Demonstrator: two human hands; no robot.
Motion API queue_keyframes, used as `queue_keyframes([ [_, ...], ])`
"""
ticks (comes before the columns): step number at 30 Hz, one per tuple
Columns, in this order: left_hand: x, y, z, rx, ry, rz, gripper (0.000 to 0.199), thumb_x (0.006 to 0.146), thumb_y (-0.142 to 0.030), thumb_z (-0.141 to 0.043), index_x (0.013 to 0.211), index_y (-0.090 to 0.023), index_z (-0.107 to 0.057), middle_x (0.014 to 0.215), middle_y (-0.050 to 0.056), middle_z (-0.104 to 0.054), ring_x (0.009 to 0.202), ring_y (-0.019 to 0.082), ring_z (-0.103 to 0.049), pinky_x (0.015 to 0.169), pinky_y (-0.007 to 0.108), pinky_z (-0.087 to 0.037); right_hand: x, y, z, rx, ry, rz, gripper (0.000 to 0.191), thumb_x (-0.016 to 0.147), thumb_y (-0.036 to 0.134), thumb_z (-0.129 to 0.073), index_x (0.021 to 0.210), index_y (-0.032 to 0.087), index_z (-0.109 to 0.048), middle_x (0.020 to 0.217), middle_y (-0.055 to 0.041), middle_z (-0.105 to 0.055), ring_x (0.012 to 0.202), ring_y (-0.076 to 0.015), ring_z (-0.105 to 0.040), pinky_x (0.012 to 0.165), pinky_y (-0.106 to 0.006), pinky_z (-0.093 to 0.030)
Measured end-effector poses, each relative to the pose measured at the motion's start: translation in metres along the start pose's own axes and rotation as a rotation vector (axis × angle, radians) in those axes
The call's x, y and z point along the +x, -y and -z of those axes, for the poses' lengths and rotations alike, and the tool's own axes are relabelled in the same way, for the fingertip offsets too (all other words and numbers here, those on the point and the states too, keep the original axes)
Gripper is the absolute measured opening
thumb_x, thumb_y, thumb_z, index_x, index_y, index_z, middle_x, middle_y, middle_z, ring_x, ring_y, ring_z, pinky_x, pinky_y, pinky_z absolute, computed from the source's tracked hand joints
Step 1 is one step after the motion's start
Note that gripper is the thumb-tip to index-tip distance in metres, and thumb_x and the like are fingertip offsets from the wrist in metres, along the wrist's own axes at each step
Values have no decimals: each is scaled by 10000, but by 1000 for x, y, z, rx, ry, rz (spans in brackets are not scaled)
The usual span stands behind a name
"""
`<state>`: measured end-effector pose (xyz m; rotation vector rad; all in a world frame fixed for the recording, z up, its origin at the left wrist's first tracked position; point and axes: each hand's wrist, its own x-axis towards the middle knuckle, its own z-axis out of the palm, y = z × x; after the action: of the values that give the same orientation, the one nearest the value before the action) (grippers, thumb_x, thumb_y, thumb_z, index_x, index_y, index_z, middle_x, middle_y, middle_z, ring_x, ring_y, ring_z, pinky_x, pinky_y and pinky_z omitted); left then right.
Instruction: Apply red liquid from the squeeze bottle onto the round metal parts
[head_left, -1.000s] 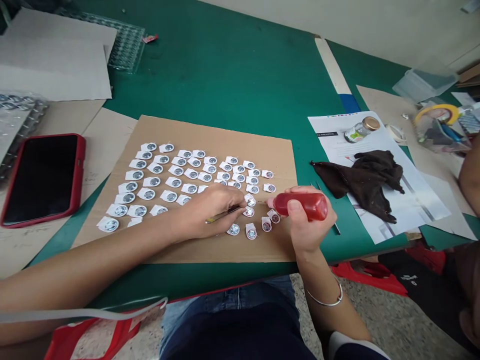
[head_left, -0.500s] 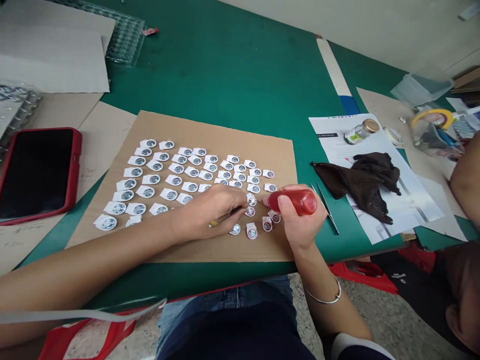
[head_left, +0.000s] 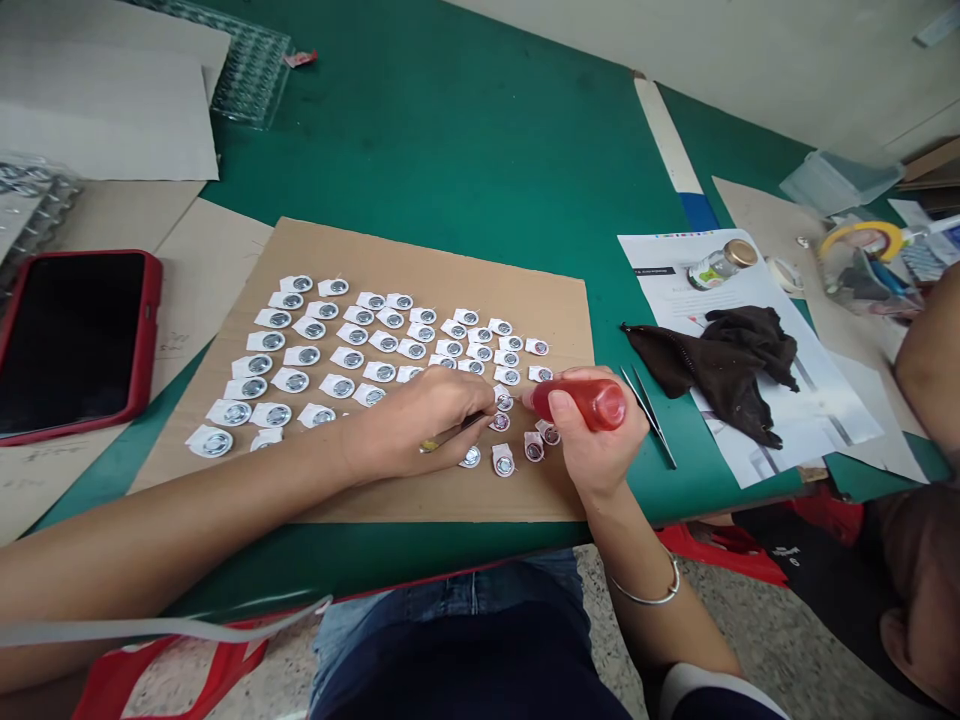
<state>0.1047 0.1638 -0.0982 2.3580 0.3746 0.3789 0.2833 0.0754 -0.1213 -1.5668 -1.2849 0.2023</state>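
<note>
My right hand (head_left: 604, 440) is wrapped round a red squeeze bottle (head_left: 581, 402), held on its side with its tip pointing left. The tip is close to a small white-tabbed piece with a round metallic face (head_left: 503, 399); whether they touch I cannot tell. My left hand (head_left: 427, 425) is closed round a thin stick-like tool (head_left: 453, 434), dark with a yellowish end. Its fingertips are at the same small piece, and the tool's front end is hidden. Several more such pieces lie in rows on a brown cardboard sheet (head_left: 360, 500) under both hands.
A pair of metal tweezers (head_left: 651, 420) lies right of the cardboard. Beyond it are a dark cloth (head_left: 720, 370), a small glass jar (head_left: 721, 264) and printed paper (head_left: 832, 415). A phone in a red case (head_left: 75, 340) lies at left. Another person's arm (head_left: 930, 365) shows at far right.
The bottle and my right hand have shifted very slightly left. My left hand keeps its place, and the view has moved a little.
</note>
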Motion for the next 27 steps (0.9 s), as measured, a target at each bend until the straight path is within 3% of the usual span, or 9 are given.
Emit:
queue_keyframes([
  [27,0,2,-3,6,-16,3,120,830,-105,-454,814,-137,-568,668,11,-574,595,110,-523,572,257,-355,2,1,0,-49,7,67,177,723,320,-641,803,190,-551,784,-10,-615,752,-122,-599,714,-299,-510],
])
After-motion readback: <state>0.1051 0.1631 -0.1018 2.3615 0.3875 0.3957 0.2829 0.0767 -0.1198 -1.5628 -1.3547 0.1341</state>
